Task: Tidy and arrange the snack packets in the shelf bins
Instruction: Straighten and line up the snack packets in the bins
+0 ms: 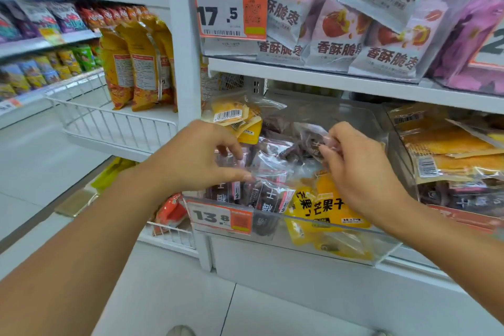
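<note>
A clear plastic bin on the lower shelf holds mixed snack packets: dark purple-brown ones at the front left, yellow mango ones at the front right, more yellow ones at the back left. My left hand reaches into the bin's left side, thumb and fingers curled around the top edge of a clear dark packet. My right hand is over the bin's right side and pinches the corner of another dark packet, lifted slightly.
An orange price tag reading 13.8 hangs on the bin's front. A neighbouring bin on the right holds yellow and dark packets. The shelf above carries white-and-red packets and a 17.5 tag. A white wire basket juts out at left.
</note>
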{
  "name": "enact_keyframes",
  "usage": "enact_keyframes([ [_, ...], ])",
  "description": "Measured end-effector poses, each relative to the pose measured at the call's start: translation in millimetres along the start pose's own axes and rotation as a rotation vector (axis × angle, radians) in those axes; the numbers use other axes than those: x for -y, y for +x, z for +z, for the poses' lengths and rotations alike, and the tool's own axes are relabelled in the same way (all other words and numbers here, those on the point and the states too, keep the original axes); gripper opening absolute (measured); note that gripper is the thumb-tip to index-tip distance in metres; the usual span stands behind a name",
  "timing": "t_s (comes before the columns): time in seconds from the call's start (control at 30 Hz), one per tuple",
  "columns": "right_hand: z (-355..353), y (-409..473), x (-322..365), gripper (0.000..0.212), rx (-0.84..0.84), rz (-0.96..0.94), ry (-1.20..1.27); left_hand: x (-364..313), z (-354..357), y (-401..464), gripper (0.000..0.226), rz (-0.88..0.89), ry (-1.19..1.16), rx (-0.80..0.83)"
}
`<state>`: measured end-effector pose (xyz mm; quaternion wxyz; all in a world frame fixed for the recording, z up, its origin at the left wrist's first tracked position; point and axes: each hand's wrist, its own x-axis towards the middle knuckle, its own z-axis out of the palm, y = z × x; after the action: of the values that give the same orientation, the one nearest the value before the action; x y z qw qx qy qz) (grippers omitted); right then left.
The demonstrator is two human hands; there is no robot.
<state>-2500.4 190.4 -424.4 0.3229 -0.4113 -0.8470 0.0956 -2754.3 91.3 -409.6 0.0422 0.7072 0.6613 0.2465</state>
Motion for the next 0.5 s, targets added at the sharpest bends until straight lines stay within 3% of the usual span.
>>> enact_keyframes([
  [0.07, -15, -9, 19, 0.014, -0.024, -0.018, 0.091, 7, -11, -11, 0.022, -0.051, -0.015, -0.045],
  [0.17, -25, -3, 45, 0.014, -0.02, 0.029, 0.332, 9, -14, -19, 0.025, -0.063, 0.028, -0.024],
  [0.27, -15, 11, 64, 0.01, 0.157, 0.092, 0.667, 15, -18, -21, 0.029, -0.078, 0.108, -0.061],
  [0.4, 21, 30, 73, 0.008, 0.401, 0.123, 0.609, 27, -22, -22, 0.038, -0.161, 0.113, -0.026],
  [0.5, 29, 47, 76, 0.02, 0.44, 0.098, 0.458, 31, -15, -20, 0.038, -0.139, 0.111, 0.067],
])
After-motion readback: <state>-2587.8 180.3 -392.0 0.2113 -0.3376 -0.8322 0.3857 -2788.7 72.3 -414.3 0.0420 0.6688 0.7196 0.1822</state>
